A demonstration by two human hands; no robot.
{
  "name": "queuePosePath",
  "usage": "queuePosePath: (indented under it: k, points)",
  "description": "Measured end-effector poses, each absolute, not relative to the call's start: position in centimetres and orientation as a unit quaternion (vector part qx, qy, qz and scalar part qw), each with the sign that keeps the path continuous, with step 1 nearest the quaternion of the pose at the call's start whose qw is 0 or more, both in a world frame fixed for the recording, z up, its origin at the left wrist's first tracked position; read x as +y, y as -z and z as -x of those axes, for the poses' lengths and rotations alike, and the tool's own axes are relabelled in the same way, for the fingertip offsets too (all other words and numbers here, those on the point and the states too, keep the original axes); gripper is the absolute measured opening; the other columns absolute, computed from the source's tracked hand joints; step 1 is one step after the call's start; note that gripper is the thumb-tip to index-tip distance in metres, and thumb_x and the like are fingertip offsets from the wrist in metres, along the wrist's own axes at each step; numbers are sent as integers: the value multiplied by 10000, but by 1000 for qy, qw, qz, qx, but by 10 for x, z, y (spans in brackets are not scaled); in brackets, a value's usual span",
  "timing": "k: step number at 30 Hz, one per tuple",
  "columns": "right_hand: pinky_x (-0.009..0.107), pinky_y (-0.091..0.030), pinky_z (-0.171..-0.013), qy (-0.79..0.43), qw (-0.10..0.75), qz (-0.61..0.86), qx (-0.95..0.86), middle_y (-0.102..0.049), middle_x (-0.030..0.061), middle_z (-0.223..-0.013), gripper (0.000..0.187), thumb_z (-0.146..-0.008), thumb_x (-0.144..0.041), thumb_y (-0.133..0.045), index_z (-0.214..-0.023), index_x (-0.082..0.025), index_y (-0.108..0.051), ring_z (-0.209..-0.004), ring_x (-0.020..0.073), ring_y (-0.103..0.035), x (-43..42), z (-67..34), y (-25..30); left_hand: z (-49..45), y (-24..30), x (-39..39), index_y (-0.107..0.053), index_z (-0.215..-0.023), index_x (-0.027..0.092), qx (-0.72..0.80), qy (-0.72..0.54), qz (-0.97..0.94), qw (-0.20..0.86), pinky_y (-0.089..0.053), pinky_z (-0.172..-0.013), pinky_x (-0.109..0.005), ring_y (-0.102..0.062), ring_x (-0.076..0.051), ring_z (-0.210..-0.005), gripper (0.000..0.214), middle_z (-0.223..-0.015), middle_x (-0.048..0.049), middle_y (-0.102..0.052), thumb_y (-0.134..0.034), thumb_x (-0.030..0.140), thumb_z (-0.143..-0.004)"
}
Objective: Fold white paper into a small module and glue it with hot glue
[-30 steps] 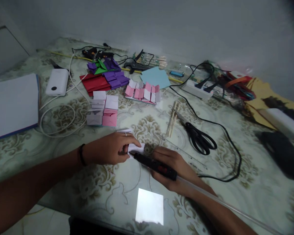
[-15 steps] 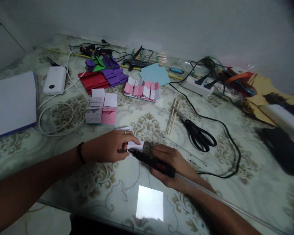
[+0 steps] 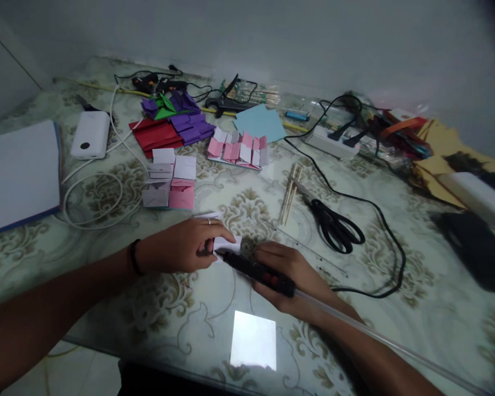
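My left hand presses a small folded white paper piece flat on the glass-topped table, fingers closed on its edge. My right hand grips a black pen-shaped glue gun with a red switch. Its tip touches the near edge of the paper, right beside my left fingertips. A clear glue stick trails out of the tool's back end along my right forearm.
Behind my hands lie folded pink and white paper units, another pink-white set, red and purple folded papers, blue paper, wooden sticks, black scissors, a power strip with black cable, a white power bank and a paper pad.
Both hands hold their places at the white paper; the view shifted slightly and the tool's tip stays against the paper edge.
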State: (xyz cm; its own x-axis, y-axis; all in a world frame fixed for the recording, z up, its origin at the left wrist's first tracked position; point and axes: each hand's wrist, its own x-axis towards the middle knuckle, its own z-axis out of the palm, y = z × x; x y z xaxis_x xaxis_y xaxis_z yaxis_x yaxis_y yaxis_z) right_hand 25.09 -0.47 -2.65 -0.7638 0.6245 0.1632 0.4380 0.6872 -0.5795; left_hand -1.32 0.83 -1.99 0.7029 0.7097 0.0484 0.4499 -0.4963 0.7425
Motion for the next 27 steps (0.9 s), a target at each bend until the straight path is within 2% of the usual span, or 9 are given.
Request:
queuePosePath:
  k: [20, 27]
  points:
    - [291, -394, -596, -299, 152, 317, -887, -549, 16, -714, 196, -912, -289, -541, -753, -229, -443, -629, 176, -531, -5, -255, 21, 14, 18, 9, -661, -1250, 169, 344, -170, -849, 363, -478, -781, -276, -592, -132, -732, 469, -949, -18, -677, -607, 42, -802]
    - [290, -416, -595, -310, 145, 328, -881, -572, 26, -723, 173, -911, -255, -565, -755, -217, -499, -637, 179, -557, -4, -258, 18, 14, 19, 9, -666, -1259, 165, 345, -166, -847, 368, -474, -777, -274, -574, -127, -714, 476, -944, -19, -675, -612, 45, -802]
